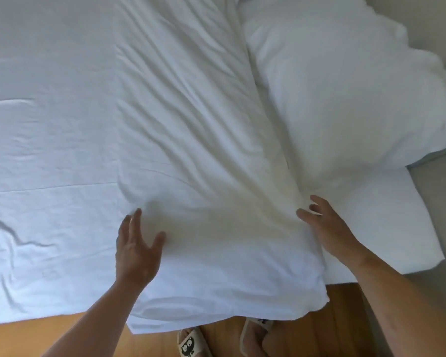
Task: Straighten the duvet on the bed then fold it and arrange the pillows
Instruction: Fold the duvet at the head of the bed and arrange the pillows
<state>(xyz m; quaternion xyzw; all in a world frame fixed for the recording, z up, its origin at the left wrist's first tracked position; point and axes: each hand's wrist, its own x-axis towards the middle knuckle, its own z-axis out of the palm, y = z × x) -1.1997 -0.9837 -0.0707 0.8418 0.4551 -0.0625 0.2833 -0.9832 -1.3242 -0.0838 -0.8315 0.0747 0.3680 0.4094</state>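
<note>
At the bottom of the frame my feet in pale slippers (188, 342) stand on the wooden floor (49, 333), hard against the side of the bed. Just above them the near end of the white duvet (191, 150), which looks folded into a long layered band, hangs a little over the mattress edge. It runs away from me up the middle of the picture, creased lengthwise. My left hand (135, 248) lies flat on its left border, left of centre, fingers straight and thumb spread, gripping nothing. My right hand (327, 228) is released too, fingers splayed and loose. It touches the duvet's right border where that meets the bare mattress corner (397, 228). To the left the wrinkled fitted sheet (36, 124) fills the frame. In the upper right a plump white pillow (345, 86) lies pressed against the duvet's far right side, beyond my right hand, and overhangs the end of the bed.
</note>
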